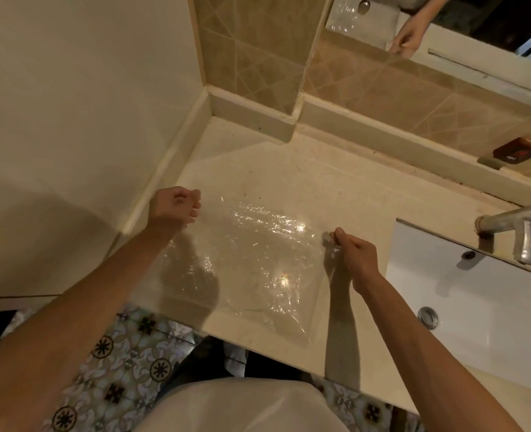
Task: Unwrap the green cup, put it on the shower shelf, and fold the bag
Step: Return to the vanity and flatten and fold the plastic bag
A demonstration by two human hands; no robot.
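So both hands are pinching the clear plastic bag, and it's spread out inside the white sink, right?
Not quite. The head view shows the clear plastic bag spread on the beige countertop, left of the white sink, not inside it. The rest holds: the left hand and right hand each pinch an edge.

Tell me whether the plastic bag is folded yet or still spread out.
Spread out, not folded: the clear bag lies flat on the counter, left hand and right hand pinching its far corners.
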